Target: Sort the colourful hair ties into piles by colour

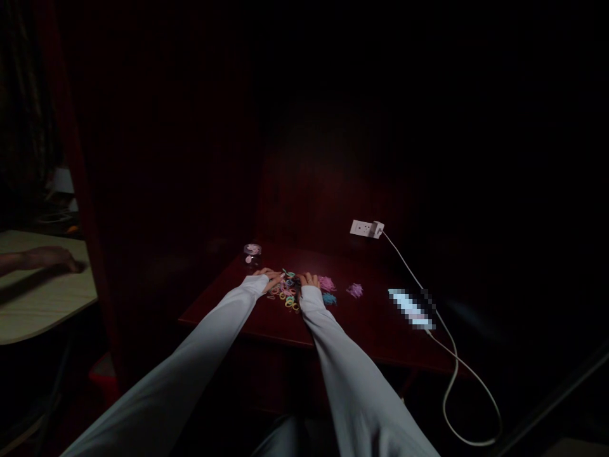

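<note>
Both my arms, in pale long sleeves, reach out to a heap of small coloured elastic bands (287, 294) on a dark red table (371, 330). My left hand (269, 278) rests at the heap's left edge, fingers bent down onto the bands. On the heap's right side my right hand (309, 280) has its fingers curled into the bands. What either hand pinches is too small and dark to make out. A pink pile (327, 283), a blue pile (329, 298) and a purple pile (354, 290) lie to the right.
A small clear jar (252, 252) stands behind the heap. A white power strip (366, 228) sits at the back, its cable (451, 355) running to a lit phone (412, 308) on the right. Another person's hand (45, 258) lies on a light table (42, 298) at the left.
</note>
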`<state>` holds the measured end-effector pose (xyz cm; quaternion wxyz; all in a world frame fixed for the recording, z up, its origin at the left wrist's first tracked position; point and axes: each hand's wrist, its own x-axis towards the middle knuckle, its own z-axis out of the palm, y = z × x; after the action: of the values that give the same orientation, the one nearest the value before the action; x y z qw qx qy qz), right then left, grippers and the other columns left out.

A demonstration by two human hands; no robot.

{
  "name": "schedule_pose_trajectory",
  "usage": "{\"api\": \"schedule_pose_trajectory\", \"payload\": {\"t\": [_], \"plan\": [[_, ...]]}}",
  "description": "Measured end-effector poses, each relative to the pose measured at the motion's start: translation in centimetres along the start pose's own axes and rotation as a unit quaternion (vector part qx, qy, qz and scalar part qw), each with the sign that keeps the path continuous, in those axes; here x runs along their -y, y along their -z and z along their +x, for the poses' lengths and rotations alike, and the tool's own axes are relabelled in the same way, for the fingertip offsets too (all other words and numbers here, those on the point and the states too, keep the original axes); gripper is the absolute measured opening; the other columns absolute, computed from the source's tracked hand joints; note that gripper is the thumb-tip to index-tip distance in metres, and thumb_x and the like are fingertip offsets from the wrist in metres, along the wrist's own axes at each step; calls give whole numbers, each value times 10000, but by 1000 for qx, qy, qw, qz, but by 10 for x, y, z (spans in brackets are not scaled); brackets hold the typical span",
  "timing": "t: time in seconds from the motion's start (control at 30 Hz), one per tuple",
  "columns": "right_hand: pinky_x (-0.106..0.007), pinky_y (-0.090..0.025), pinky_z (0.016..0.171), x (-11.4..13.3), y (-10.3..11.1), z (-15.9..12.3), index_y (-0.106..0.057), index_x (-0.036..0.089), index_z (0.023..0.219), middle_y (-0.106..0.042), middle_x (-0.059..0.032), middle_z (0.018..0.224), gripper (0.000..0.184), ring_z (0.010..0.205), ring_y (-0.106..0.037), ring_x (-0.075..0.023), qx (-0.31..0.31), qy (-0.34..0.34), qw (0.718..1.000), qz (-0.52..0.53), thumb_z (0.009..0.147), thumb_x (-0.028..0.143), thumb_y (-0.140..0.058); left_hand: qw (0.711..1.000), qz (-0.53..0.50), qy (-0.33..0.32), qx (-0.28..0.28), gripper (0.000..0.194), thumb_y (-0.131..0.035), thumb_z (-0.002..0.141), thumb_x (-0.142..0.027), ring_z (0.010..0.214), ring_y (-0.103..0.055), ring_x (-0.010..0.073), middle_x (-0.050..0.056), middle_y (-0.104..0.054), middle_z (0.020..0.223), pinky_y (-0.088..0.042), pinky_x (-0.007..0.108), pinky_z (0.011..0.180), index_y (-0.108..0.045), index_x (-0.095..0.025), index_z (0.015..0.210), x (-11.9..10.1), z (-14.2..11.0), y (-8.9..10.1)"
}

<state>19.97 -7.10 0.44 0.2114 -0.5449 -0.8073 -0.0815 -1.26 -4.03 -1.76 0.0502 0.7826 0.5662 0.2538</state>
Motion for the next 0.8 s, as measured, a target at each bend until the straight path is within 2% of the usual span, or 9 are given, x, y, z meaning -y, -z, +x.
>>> {"api": "schedule_pose_trajectory", "payload": {"t": [0.13, 0.27, 0.43, 0.53, 0.67, 0.8], "plan": [[-347, -396, 959, 0, 0, 0, -611, 200, 1371, -610, -103, 1344, 521, 1142, -499, -261, 6, 5, 1000, 4, 875, 103, -483, 1000, -19, 9, 6, 433, -377, 1032, -436, 1351, -551, 217, 19, -677, 1388, -418, 361, 1158, -703, -334, 1298, -4, 0, 2], [-357, -399, 945, 0, -2, 2, -610, 201, 1366, -619, -104, 1323, 529, 1124, -501, -259, 2, 18, 1000, 6, 859, 102, -492, 1000, -26, 0, 7, 458, -364, 1035, -476, 1346, -552, 217, 17, -675, 1393, -402, 377, 1171, -704, -327, 1303, -3, 2, -1], [-358, -401, 937, -2, -3, 2, -614, 222, 1357, -627, -97, 1298, 527, 1111, -506, -250, -12, 29, 999, 21, 864, 90, -486, 999, -40, -24, -16, 426, -399, 1025, -470, 1321, -557, 211, 1, -708, 1339, -404, 372, 1172, -736, -322, 1239, 1, 2, -4], [-368, -401, 945, -6, -5, 1, -621, 211, 1349, -632, -104, 1296, 512, 1124, -515, -261, -21, 16, 999, 33, 880, 87, -461, 995, -77, -38, -50, 418, -423, 1013, -450, 1277, -580, 222, 20, -718, 1318, -420, 370, 1166, -757, -292, 1207, 3, 1, -3], [-372, -420, 958, -13, -17, 4, -682, 203, 1234, -691, -101, 1178, 386, 1058, -561, -249, -92, 29, 985, 141, 939, 140, -442, 981, -144, -59, -118, 463, -386, 1020, -442, 1204, -618, 236, 41, -753, 1244, -470, 378, 1118, -787, -246, 1139, -1, 2, -6], [-383, -464, 959, -23, -29, 13, -720, 197, 1123, -734, -95, 1053, 296, 975, -620, -234, -138, 29, 963, 230, 969, 224, -468, 965, -172, -144, -137, 381, -514, 985, -446, 1107, -653, 236, 57, -786, 1145, -521, 370, 1040, -807, -224, 1088, -16, -1, -15]]}}
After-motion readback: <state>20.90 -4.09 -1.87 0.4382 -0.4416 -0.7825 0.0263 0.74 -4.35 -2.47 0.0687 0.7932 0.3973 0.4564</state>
